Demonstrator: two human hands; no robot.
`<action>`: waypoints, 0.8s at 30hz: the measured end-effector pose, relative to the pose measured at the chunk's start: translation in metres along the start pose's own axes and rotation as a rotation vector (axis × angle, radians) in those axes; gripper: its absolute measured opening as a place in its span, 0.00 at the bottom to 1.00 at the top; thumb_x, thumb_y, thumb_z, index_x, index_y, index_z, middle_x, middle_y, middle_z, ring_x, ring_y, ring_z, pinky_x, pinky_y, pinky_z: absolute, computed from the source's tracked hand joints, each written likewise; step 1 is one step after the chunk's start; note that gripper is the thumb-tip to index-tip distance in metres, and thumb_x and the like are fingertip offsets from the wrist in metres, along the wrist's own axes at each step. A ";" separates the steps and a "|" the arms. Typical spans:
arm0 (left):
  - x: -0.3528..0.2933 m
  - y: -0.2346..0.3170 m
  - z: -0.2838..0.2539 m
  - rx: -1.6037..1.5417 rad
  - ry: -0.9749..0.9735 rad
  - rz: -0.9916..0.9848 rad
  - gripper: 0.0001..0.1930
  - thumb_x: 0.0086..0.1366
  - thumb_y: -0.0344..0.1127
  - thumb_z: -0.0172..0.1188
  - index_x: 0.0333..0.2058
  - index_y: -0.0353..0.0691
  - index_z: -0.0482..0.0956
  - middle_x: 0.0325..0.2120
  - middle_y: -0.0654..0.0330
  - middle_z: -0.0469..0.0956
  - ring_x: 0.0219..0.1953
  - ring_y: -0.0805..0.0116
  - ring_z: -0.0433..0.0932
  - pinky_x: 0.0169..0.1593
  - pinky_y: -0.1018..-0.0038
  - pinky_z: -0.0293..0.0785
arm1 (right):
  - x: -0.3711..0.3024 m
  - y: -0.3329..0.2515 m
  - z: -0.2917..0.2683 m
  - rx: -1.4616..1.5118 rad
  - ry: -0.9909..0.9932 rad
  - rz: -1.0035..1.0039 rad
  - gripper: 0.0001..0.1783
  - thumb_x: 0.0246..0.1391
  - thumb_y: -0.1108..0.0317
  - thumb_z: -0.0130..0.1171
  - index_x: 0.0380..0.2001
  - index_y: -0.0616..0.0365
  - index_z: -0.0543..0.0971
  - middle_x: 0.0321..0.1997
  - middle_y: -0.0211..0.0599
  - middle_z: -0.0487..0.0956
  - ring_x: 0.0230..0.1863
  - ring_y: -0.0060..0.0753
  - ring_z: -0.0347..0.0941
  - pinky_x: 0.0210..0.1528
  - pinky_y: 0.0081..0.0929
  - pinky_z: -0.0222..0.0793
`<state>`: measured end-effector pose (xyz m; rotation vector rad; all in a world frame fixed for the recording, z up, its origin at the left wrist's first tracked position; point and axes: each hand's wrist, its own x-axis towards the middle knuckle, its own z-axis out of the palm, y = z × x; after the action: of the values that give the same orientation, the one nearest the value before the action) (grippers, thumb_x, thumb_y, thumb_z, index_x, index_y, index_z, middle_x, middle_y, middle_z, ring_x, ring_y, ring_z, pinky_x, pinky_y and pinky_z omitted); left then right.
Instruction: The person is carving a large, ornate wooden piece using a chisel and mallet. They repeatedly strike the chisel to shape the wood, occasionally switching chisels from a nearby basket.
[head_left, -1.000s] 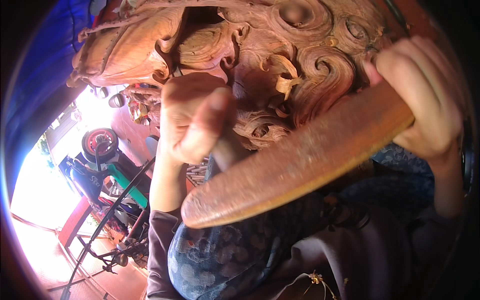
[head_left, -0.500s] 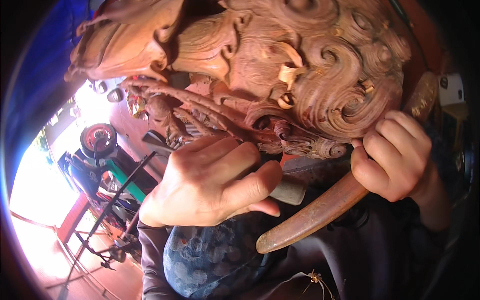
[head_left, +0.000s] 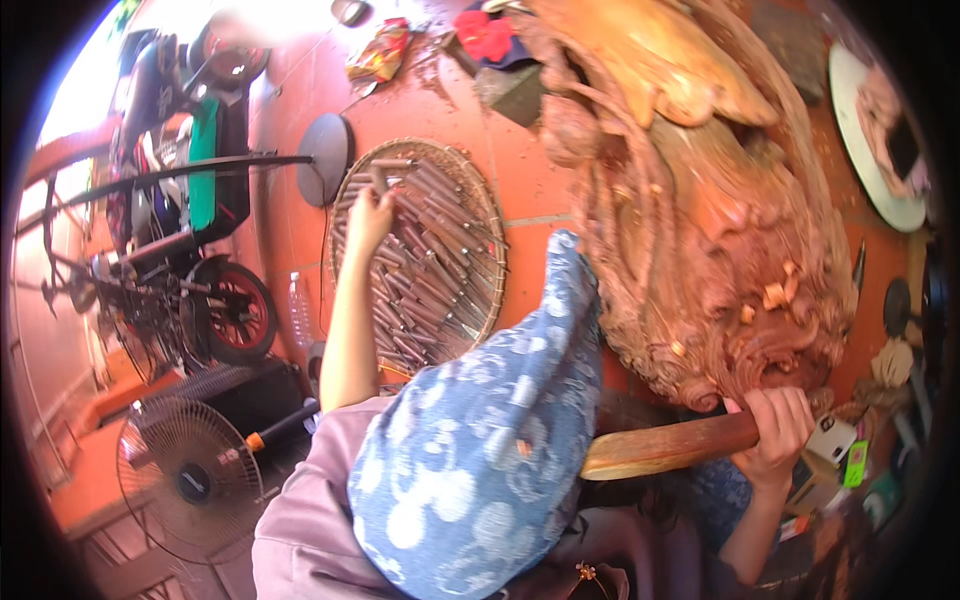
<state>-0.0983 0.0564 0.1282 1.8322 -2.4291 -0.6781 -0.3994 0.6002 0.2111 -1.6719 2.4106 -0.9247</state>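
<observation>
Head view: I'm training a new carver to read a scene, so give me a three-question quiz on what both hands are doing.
1. True or false: the left hand reaches into the round woven tray of chisels.
2. What does the right hand grip? A) a wooden mallet B) a bottle C) a fan
3. Fill in: the large wood carving stands to the ____ of the tray.

Key: 1 true; 2 A, the mallet; 3 right.

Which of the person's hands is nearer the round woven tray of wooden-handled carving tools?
Left. The left hand reaches into the round woven tray; the right hand grips a wooden mallet, well apart.
</observation>
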 end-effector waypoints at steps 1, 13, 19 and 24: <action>0.005 -0.028 0.019 -0.017 0.005 -0.088 0.26 0.61 0.49 0.62 0.50 0.34 0.74 0.37 0.45 0.82 0.43 0.54 0.82 0.48 0.63 0.75 | 0.001 0.000 0.000 -0.012 -0.030 0.009 0.11 0.44 0.70 0.66 0.30 0.62 0.75 0.23 0.41 0.70 0.25 0.48 0.69 0.29 0.41 0.65; -0.021 -0.040 0.070 0.289 0.398 0.143 0.10 0.57 0.32 0.61 0.38 0.40 0.79 0.38 0.47 0.80 0.42 0.45 0.79 0.46 0.57 0.75 | 0.009 0.005 -0.010 -0.072 -0.238 0.094 0.20 0.26 0.74 0.59 0.31 0.62 0.74 0.25 0.44 0.70 0.28 0.53 0.68 0.33 0.42 0.64; -0.018 -0.029 0.082 0.338 0.279 -0.088 0.11 0.58 0.38 0.61 0.37 0.41 0.83 0.32 0.46 0.82 0.38 0.46 0.82 0.43 0.58 0.77 | 0.011 0.001 -0.006 -0.077 -0.219 0.108 0.20 0.26 0.73 0.58 0.32 0.60 0.75 0.26 0.43 0.71 0.30 0.53 0.69 0.34 0.42 0.65; -0.009 0.016 0.074 0.540 0.051 -0.274 0.21 0.48 0.43 0.68 0.40 0.37 0.83 0.42 0.46 0.82 0.46 0.48 0.81 0.48 0.59 0.79 | 0.017 0.000 -0.011 -0.099 -0.209 0.107 0.20 0.27 0.72 0.59 0.32 0.59 0.76 0.26 0.41 0.72 0.31 0.50 0.70 0.34 0.41 0.66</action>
<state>-0.1303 0.0919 0.0688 2.3566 -2.5220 0.0441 -0.4104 0.5906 0.2248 -1.5642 2.4109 -0.5923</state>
